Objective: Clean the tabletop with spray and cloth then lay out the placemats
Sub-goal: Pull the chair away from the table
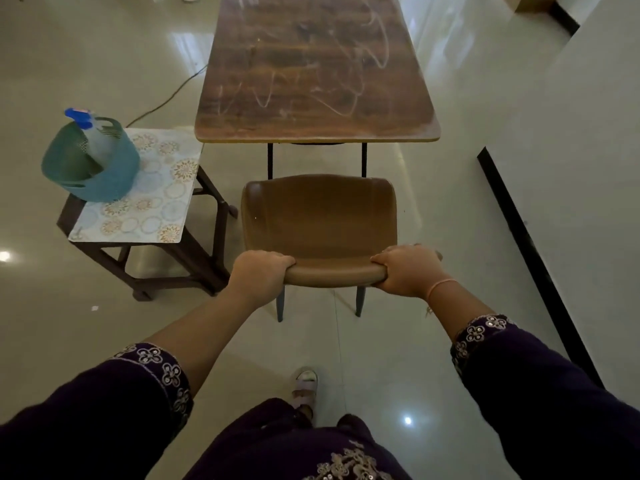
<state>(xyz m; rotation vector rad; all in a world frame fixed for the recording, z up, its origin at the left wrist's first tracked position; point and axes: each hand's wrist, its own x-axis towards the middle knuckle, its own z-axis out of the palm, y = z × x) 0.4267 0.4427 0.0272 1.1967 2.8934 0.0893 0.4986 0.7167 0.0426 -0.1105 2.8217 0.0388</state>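
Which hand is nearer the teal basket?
Left. The left hand grips the chair back at the end toward the teal basket; the right hand grips the opposite end.

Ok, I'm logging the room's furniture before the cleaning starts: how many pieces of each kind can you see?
Scribbled brown wooden table: 1
Brown moulded chair: 1
Dark brown square stool: 1
Total: 3

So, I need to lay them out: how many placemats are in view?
1: the floral placemat lies on the stool left of the table, under the teal basket. Others may be stacked beneath.
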